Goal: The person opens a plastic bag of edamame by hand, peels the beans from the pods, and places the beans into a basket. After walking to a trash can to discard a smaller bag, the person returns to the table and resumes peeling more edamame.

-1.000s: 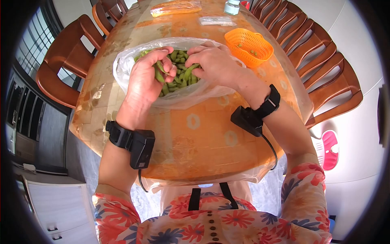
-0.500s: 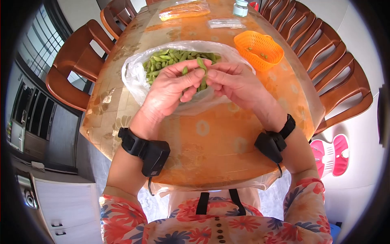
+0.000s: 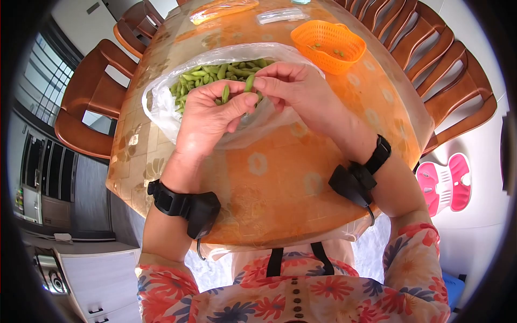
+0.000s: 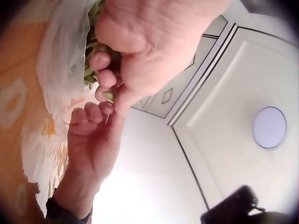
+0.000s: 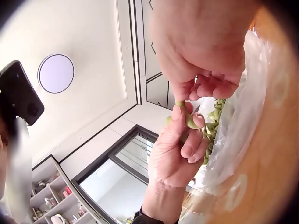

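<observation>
My left hand (image 3: 207, 116) holds a green edamame pod (image 3: 249, 83) upright near its thumb tip, above the near side of a clear plastic bag (image 3: 157, 105). A second pod (image 3: 225, 93) sticks up from the same hand, between thumb and fingers. Meeting it from the right, my right hand (image 3: 304, 94) pinches the first pod with thumb and forefinger, its other fingers curled under. In the right wrist view the pod (image 5: 192, 122) lies across the left fingers. Many more pods (image 3: 202, 75) fill the open bag behind the hands.
An orange plastic basket (image 3: 336, 63) with a few loose beans in it stands right of the bag. Farther back lie a long wrapped package (image 3: 223, 9) and a clear plastic packet (image 3: 282, 15). Wooden chairs (image 3: 91, 99) line both sides of the table.
Both hands have risen from among the pods in the bag and come together over its near side. The right hand now pinches a pod that the left holds. The head view has shifted slightly.
</observation>
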{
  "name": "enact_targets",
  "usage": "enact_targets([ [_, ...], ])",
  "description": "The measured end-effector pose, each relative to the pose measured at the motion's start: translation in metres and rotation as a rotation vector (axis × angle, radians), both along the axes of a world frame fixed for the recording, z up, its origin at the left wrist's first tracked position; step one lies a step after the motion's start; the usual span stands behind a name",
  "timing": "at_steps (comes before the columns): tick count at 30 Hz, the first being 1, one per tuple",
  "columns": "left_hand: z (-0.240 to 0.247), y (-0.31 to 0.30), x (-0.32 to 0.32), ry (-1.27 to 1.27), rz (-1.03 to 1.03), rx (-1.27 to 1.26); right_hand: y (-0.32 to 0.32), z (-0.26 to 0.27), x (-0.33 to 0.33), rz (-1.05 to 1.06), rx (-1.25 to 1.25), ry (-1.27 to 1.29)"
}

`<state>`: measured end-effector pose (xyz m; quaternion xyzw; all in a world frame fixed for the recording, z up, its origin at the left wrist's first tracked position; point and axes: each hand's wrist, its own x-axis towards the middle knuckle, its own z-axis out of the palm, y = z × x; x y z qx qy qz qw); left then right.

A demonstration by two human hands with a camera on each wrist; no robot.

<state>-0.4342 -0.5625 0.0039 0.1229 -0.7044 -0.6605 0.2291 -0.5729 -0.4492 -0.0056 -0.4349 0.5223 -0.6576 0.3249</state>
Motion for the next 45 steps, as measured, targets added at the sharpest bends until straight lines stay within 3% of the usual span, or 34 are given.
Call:
enact_targets([
  [8, -0.001, 0.0, 0.0, 0.074, 0.043, -0.036, -0.002, -0.001, 0.0, -0.01, 0.024, -0.093],
  [22, -0.004, 0.008, -0.003, 0.092, 0.287, -0.848, 0.0, 0.001, 0.007, 0.011, 0.115, -0.033],
  [29, -0.005, 0.014, -0.004, 0.097, 0.355, -1.011, -0.004, -0.004, 0.011, -0.075, 0.072, -0.111],
  [31, -0.011, 0.009, -0.006, 0.188, 0.279, -0.769, -0.002, -0.002, 0.009, -0.046, 0.074, -0.15],
  [32, -0.01, 0.009, -0.004, 0.188, 0.28, -0.769, -0.001, -0.001, 0.008, -0.016, 0.076, -0.188],
  [34, -0.004, 0.009, -0.002, 0.049, 0.127, -0.108, 0.0, 0.001, 0.007, 0.021, 0.071, -0.248],
  [35, -0.002, 0.007, -0.001, 0.05, 0.127, -0.108, 0.001, 0.001, 0.006, 0.057, 0.066, -0.31],
  [37, 0.0, 0.001, -0.001, 0.043, -0.006, 0.211, 0.002, 0.003, 0.001, 0.12, 0.07, -0.343],
  [41, -0.001, -0.005, -0.001, 0.033, -0.08, 0.315, 0.001, 0.001, -0.005, 0.251, 0.11, -0.452],
  [45, 0.0, -0.007, -0.001, 0.036, -0.082, 0.337, 0.004, 0.007, -0.002, 0.209, 0.188, -0.394],
])
